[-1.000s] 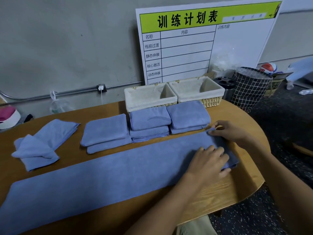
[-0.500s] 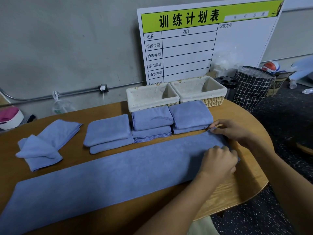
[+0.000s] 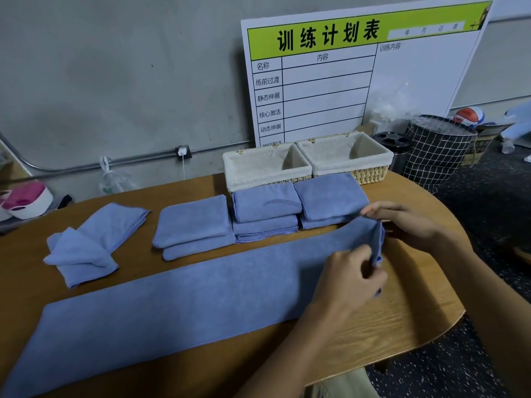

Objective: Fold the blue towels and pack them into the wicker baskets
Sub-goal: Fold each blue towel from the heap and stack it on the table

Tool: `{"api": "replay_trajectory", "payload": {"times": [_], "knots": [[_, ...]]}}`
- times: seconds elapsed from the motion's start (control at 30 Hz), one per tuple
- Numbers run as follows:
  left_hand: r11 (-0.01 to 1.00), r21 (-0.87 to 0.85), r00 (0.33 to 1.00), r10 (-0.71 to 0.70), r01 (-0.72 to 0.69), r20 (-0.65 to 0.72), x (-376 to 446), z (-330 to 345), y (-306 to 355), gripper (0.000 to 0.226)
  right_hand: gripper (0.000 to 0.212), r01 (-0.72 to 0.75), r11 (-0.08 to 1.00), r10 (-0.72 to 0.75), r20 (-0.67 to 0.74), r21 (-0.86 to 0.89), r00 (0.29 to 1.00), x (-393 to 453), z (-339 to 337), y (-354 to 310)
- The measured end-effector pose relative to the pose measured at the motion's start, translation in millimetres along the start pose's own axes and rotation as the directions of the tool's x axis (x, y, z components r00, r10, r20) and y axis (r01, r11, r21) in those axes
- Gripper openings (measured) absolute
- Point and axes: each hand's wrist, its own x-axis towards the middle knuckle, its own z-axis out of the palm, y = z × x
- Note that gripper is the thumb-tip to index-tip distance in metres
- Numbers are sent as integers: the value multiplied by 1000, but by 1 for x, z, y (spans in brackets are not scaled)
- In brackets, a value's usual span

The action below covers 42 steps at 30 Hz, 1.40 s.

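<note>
Mid-fold here: my left hand (image 3: pixel 349 275) and right hand (image 3: pixel 402 222) each pinch a corner of the long blue towel (image 3: pixel 178 300), lifting its right end off the table (image 3: pixel 388 334). Next I'd guess that end carries leftward over the strip, edges matched; both wicker baskets (image 3: pixel 307 163) look empty.

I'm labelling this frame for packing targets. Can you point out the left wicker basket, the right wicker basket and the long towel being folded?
left wicker basket (image 3: pixel 260 167): head view, on its cloth-lined front wall.
right wicker basket (image 3: pixel 370 174): head view, on the woven front corner.
long towel (image 3: pixel 184 300): head view, on its flat middle stretch.
</note>
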Motion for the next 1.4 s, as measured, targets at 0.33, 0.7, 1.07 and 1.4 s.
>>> {"api": "replay_trajectory", "payload": {"times": [0.33,0.7,1.07,1.4], "knots": [[860,-485,949,-267,158,-165,-52,-67,-34,38,67,142,989,-146,261,34,954,1,61,-48],[804,-512,814,-497,302,-301,-79,-116,-48,23,16,489,864,-428,338,-118,838,26,189,-81],[872,-291,718,-489,393,-496,-119,-182,-68,37,7,565,821,-542,208,-76,815,31,273,-76],[869,-279,554,-479,408,-681,-157,-266,-70,24,12,730,682,-701,248,-38,668,20,389,-110]]}}
